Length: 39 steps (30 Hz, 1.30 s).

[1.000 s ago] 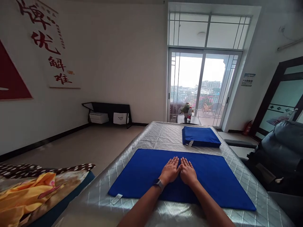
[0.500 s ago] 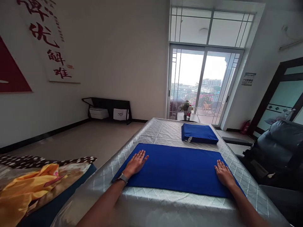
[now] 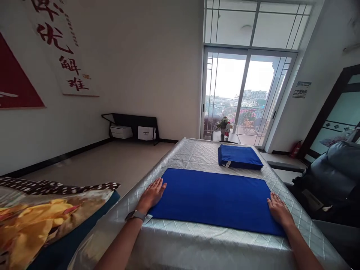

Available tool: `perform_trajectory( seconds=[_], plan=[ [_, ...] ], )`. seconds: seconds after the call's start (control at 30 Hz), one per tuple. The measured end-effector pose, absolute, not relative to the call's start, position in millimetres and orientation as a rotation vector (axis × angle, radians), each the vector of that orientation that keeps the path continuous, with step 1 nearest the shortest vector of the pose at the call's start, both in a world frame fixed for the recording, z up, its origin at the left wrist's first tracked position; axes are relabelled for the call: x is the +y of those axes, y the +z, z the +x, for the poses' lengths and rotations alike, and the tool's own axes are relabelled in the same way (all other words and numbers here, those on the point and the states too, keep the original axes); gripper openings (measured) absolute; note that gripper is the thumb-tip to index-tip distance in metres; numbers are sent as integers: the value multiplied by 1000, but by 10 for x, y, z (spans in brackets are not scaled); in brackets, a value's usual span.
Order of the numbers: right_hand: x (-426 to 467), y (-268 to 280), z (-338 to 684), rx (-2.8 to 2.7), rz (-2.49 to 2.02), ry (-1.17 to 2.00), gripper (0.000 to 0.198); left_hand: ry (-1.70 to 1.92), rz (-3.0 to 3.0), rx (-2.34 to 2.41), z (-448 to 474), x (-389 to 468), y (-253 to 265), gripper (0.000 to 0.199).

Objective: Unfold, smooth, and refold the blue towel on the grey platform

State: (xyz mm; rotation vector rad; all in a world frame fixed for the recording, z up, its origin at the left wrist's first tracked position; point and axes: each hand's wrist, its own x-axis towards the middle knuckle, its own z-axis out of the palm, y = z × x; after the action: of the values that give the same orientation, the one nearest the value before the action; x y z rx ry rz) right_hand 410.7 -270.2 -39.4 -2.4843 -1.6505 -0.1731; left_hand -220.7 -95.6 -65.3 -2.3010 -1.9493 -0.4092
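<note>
A blue folded cloth (image 3: pixel 213 198) lies flat and smooth across the near part of the table, a small white tag at its near left corner. My left hand (image 3: pixel 152 194), with a watch on the wrist, rests palm down at the cloth's left edge, fingers stretched out. At the right edge, my right hand (image 3: pixel 279 210) lies with its fingers extended, partly over the cloth's border. Neither hand grips anything. Farther back sits a stack of folded blue cloths (image 3: pixel 240 156) with a white tag on its near side.
A silver quilted cover (image 3: pixel 194 152) spans the table. Yellow cloth (image 3: pixel 36 225) lies heaped at the lower left. A dark jacket or bag (image 3: pixel 329 172) stands at the right. Behind the table are a small table with a bottle (image 3: pixel 227 130) and a potted plant (image 3: pixel 223 123).
Both hands have slid outward, from the cloth's top surface to its left and right edges. The cloth looks the same, and the view has shifted slightly.
</note>
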Motion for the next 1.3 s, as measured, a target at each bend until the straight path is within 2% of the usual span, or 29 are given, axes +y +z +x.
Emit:
perform_trajectory(
  seconds=[0.2, 0.43, 0.6, 0.8, 0.97, 1.13, 1.3],
  plan=[
    [-2682, -308, 3692, -1747, -2315, -484, 61, -745, -2270, -1735, -1919, -1093, -298, 56],
    [-2481, -259, 1979, -2098, -1996, 1, 63, -594, -2782, -1301, -154, -1824, -351, 59],
    [-2437, -386, 1614, -2208, -1983, 113, 62, -534, -2865, -1268, 238, -2029, -503, 65],
    [-2500, -358, 1884, -2141, -2076, 146, 68, -417, -2879, -1363, -124, -1949, -437, 71],
    [-2724, -535, 2790, -2017, -2254, -23, 70, -269, -2727, -1632, -1107, -1725, -570, 71],
    [-3028, -895, 3998, -1870, -2421, -245, 67, -302, -2551, -1674, -2201, -1486, -891, 63],
    [-3078, -1082, 4372, -1781, -2455, -242, 69, -399, -2468, -1612, -2372, -1413, -1055, 61]
  ],
)
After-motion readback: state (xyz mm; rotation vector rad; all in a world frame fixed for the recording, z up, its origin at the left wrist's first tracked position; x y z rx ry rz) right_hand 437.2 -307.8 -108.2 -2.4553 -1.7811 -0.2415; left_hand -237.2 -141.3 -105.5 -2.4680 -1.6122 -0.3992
